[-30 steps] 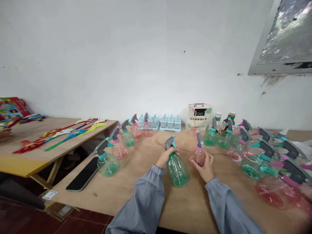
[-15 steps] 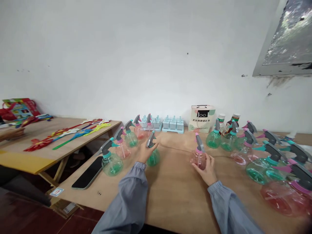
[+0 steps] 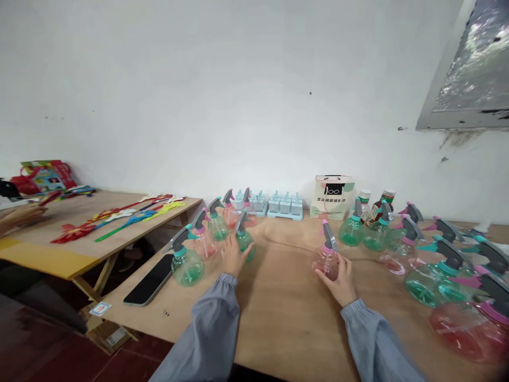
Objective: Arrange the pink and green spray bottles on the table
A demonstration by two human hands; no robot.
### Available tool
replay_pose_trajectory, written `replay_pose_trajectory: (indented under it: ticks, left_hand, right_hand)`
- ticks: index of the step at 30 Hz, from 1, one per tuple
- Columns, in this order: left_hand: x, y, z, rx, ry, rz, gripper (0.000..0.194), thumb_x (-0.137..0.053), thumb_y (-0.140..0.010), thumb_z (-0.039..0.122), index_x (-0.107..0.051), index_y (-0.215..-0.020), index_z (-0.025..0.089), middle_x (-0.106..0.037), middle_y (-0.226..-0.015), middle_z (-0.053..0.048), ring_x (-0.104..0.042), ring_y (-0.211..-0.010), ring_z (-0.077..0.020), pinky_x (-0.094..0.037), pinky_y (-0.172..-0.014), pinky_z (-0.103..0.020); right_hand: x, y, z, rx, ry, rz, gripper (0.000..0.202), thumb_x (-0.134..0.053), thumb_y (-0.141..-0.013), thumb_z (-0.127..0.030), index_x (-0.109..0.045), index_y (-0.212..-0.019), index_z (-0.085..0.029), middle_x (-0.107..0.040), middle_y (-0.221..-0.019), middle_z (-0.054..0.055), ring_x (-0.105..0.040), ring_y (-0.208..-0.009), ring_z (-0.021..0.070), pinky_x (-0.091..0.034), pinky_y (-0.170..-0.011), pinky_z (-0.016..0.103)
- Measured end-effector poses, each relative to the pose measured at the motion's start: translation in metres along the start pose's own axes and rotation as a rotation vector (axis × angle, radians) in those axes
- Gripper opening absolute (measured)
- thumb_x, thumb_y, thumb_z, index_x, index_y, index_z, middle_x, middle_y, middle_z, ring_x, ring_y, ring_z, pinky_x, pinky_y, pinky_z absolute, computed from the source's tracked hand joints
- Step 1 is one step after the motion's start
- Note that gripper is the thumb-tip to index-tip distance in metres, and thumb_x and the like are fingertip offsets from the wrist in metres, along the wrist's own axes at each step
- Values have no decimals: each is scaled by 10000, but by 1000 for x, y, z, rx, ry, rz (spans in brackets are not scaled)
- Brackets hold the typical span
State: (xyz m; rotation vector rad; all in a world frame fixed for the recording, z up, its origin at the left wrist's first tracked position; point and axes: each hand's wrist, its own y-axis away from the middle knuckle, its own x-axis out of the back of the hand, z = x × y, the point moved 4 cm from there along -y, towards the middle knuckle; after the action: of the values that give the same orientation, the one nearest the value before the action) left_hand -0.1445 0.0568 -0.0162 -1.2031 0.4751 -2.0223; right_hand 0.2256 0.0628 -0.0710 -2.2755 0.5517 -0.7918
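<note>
My left hand (image 3: 234,257) is curved around the near left side of a small green spray bottle (image 3: 243,239), thumb across its front; part of the bottle is hidden. It has a grey head with a turquoise nozzle. My right hand (image 3: 340,278) grips the round body of a pink spray bottle (image 3: 326,259), thumb in front and fingers on the right side. Both bottles are upright at the table surface. Left of my left hand stand more spray bottles, among them a green one (image 3: 188,267) and a pink one (image 3: 204,244).
A phone (image 3: 149,281) lies at the table's left edge. Pale blue popsicle moulds (image 3: 285,207), a paper bag (image 3: 332,199) and white-capped bottles (image 3: 387,199) stand at the back. Several spray bottles (image 3: 431,281) crowd the right. Another person's hand (image 3: 22,217) is at the left table.
The green bottle has shifted back and left, closer to the left group. My left hand has moved from its neck and trigger down to its body. My right hand keeps its hold on the pink bottle.
</note>
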Motion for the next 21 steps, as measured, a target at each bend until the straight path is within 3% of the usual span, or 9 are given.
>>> replay_pose_trajectory:
  ticks: [3, 7, 13, 15, 19, 21]
  left_hand:
    - [3, -27, -5, 128, -92, -19, 685, -581, -841, 544, -426, -1375, 143, -482, -1367, -225, -527, -1207, -391, -441, -954, -513]
    - [-5, -57, -3, 206, -91, -111, 801, -589, -843, 550, -318, -1476, 141, -482, -1354, -249, -514, -1189, -421, -448, -910, -519]
    - [-22, -79, 4, 261, -62, -103, 815, -621, -836, 506, -307, -1483, 124, -446, -1404, -255, -484, -1208, -427, -424, -954, -540]
    - [-24, -80, 5, 249, 27, -19, 804, -592, -849, 541, -328, -1454, 81, -422, -1418, -276, -456, -1228, -441, -397, -972, -574]
    - [-14, -60, 14, 165, 310, 325, 827, -592, -827, 607, -348, -1386, 48, -376, -1434, -278, -336, -1333, -437, -288, -1055, -626]
    - [-12, -38, 34, 0, 439, 308, 705, -590, -838, 562, -407, -1332, 94, -388, -1425, -249, -331, -1370, -396, -278, -1093, -612]
  right_hand:
    - [0, 0, 0, 4, -4, -2, 948, -571, -678, -818, -426, -1338, -154, -444, -1175, 148, -511, -1126, 327, -445, -990, 527]
    - [-1, 1, -1, 18, 6, 9, 954, -561, -676, -828, -429, -1335, -151, -447, -1165, 148, -509, -1125, 327, -440, -995, 530]
    - [0, 1, -1, 15, 7, 0, 935, -574, -682, -810, -431, -1340, -162, -454, -1158, 136, -520, -1113, 322, -449, -981, 529]
    - [0, 1, -1, 14, -2, -9, 923, -594, -678, -797, -438, -1337, -171, -464, -1160, 133, -527, -1120, 324, -448, -987, 533]
    - [0, 2, -2, 26, -55, -47, 864, -648, -690, -734, -444, -1322, -182, -515, -1185, 143, -551, -1137, 324, -451, -1004, 532]
    - [-3, 4, -4, 27, -101, -84, 853, -670, -700, -695, -425, -1330, -175, -541, -1223, 161, -563, -1154, 327, -456, -1007, 538]
